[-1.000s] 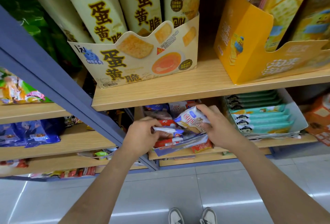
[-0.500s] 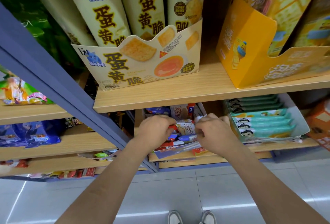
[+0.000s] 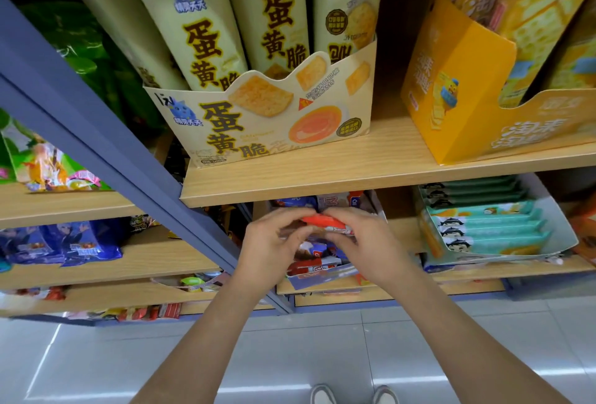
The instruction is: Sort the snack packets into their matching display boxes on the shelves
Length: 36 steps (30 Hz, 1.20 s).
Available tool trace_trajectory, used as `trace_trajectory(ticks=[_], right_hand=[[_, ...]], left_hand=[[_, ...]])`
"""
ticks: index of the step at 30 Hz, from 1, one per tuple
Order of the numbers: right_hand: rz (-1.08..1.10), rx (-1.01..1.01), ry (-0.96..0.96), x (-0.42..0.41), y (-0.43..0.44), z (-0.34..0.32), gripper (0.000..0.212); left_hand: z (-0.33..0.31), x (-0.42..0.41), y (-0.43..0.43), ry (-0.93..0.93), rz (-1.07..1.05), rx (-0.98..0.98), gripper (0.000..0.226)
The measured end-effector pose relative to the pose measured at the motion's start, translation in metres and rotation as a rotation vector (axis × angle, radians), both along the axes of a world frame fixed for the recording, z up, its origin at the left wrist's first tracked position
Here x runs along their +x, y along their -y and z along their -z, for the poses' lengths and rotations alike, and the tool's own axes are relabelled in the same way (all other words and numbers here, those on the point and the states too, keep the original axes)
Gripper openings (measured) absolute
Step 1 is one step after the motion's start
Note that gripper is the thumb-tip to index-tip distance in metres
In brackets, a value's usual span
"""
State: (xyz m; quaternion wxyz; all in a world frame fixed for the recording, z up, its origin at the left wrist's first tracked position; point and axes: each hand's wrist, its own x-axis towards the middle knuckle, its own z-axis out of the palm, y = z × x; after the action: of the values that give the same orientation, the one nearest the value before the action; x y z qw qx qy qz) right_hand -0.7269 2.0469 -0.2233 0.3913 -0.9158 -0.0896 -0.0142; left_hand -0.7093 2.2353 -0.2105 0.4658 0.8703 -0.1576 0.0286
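Note:
A red and white snack packet (image 3: 325, 222) is held between both hands under the upper wooden shelf. My left hand (image 3: 271, 245) grips its left end with curled fingers. My right hand (image 3: 364, 242) grips its right end. Below the hands a blue display box (image 3: 322, 278) on the lower shelf holds several red, white and blue packets (image 3: 314, 250). The back of that box is hidden by the shelf above.
The upper wooden shelf (image 3: 354, 174) carries a cream cracker box (image 3: 264, 120) and a yellow box (image 3: 458, 87). A white box of teal packets (image 3: 490, 229) stands to the right. A blue shelf post (image 3: 96, 132) slants on the left. My shoes (image 3: 351, 395) are on grey floor tiles.
Both hands have come together and risen a little. The white packet held in the right hand earlier is gone; a red and white packet is now gripped between the two hands.

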Motion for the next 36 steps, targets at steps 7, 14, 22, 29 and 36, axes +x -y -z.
trace_trajectory(ticks=[7,14,22,29,36], right_hand=[[0.234,0.473,-0.253,-0.015,0.02,0.002,0.036],[0.029,0.118,-0.152,-0.013,0.0,0.011,0.04],[-0.037,-0.436,-0.174,0.004,-0.037,0.028,0.047],[-0.062,-0.457,-0.129,0.004,-0.032,0.025,0.025],[0.316,-0.277,-0.085,-0.023,0.016,0.029,0.039]], left_hand=[[0.031,0.024,-0.011,-0.048,0.088,0.955,0.035],[0.037,0.037,-0.015,-0.133,-0.08,0.725,0.015],[0.033,0.041,-0.017,-0.162,0.109,0.686,0.017],[0.026,0.025,-0.012,-0.147,0.187,0.836,0.04],[0.031,0.021,-0.003,0.099,0.327,1.004,0.059]])
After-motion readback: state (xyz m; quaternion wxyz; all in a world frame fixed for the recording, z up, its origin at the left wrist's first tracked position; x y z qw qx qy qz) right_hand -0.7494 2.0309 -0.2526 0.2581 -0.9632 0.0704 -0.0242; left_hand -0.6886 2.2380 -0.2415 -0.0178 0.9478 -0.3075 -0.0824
